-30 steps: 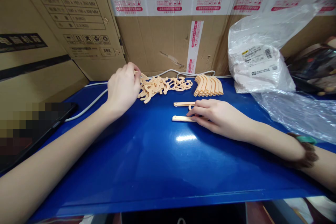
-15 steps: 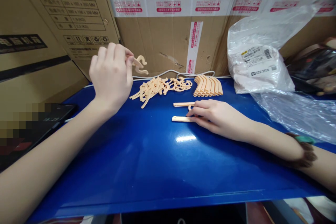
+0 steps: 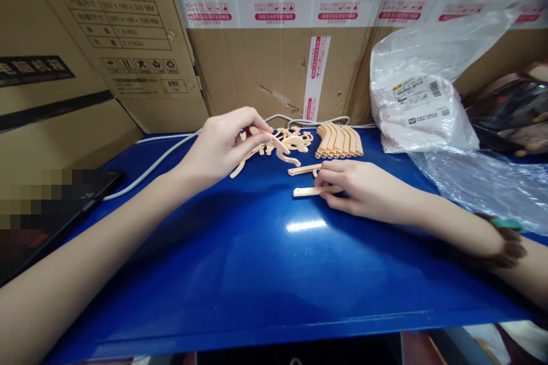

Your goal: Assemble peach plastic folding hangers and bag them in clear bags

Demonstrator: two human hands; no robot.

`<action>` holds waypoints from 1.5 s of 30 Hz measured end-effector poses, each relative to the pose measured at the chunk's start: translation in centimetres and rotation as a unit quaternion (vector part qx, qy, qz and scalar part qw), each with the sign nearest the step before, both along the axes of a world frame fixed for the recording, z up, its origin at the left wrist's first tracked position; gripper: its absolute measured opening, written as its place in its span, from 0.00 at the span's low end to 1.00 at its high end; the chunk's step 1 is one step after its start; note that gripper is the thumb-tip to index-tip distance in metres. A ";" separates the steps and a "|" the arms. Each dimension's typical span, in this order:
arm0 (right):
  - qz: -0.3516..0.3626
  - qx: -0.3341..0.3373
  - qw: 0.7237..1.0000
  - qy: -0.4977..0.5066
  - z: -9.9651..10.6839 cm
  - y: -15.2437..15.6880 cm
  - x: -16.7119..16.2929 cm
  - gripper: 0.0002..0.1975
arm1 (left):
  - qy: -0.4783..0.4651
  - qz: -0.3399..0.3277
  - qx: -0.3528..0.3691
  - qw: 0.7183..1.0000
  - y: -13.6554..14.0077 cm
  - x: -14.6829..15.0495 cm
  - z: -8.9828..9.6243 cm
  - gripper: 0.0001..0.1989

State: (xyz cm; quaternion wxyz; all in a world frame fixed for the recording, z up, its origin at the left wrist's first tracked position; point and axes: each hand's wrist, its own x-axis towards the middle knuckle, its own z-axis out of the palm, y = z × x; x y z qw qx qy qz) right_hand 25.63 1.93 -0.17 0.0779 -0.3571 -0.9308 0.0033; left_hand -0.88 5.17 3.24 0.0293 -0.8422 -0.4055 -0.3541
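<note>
Pinched between thumb and fingers of the left hand (image 3: 229, 140), a hooked plastic piece (image 3: 280, 145) in pale peach, raised over the surface (image 3: 240, 279) in front of a loose heap of hooked pieces (image 3: 299, 141). Probably very light, stiff along the flat shank, with a little spring in the thin hook; smooth enough to twist in a careless pinch. Best taken by the broader shank, clear of the slender curve, likely the weakest part (and the quickest to snag on a neighbour).

Right hand (image 3: 359, 189) closed on two slim bars (image 3: 306, 191), set apart and roughly parallel, with a small hole at each exposed end; opposite ends mostly hidden by the fingers. Partly covered there too, a small curved bit (image 3: 315, 173) beside the upper bar. Probably rigid and easy to steady by the middle.

Behind, curved strips (image 3: 338, 140) packed in a neat row, matte and even in colour, with hollow-looking ends. Underneath everything, glossy blue with a bright patch of glare: slick footing for small plastic. Farther back, brown cardboard (image 3: 240, 63) banded with printed white tape (image 3: 306, 10); to the right, a crinkled translucent bag (image 3: 402, 122) and rumpled clear film (image 3: 505, 185).
</note>
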 end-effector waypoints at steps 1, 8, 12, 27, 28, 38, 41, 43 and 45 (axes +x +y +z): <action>-0.006 -0.011 1.000 -0.007 0.2 0.1 0.3 0.06 | 0.002 -0.011 -0.037 0.999 0.1 0.0 0.0 0.11; -0.012 -0.053 0.998 -0.024 0.9 0.3 1.2 0.02 | 0.077 -0.112 -0.244 0.960 0.9 -0.8 0.0 0.11; -0.017 -0.051 0.998 -0.025 0.8 0.3 1.1 0.02 | 0.144 -0.112 -0.294 0.938 1.2 -1.1 -0.1 0.12; 0.029 -0.029 0.999 0.016 0.3 0.2 0.8 0.11 | 0.210 -0.108 -0.281 0.930 0.8 -1.1 -1.0 0.15; 0.030 -0.035 0.999 0.015 0.2 0.2 0.7 0.12 | 0.209 -0.115 -0.276 0.931 0.6 -0.8 -1.1 0.16; 0.044 -0.016 0.998 0.041 -0.3 -0.1 -0.2 0.11 | 0.173 -0.152 -0.142 0.963 -2.0 2.2 -4.2 0.09; 0.041 -0.012 0.997 0.060 -0.3 -0.3 -0.5 0.13 | 0.182 -0.142 -0.104 0.967 -2.2 2.7 -5.0 0.08; 0.029 -0.028 0.997 0.071 -0.3 -0.4 -0.7 0.13 | 0.188 -0.145 -0.088 0.967 -2.2 2.8 -5.1 0.08; 0.021 -0.043 0.996 0.076 -0.3 -0.4 -0.7 0.13 | 0.205 -0.144 -0.067 0.966 -2.2 2.8 -5.1 0.08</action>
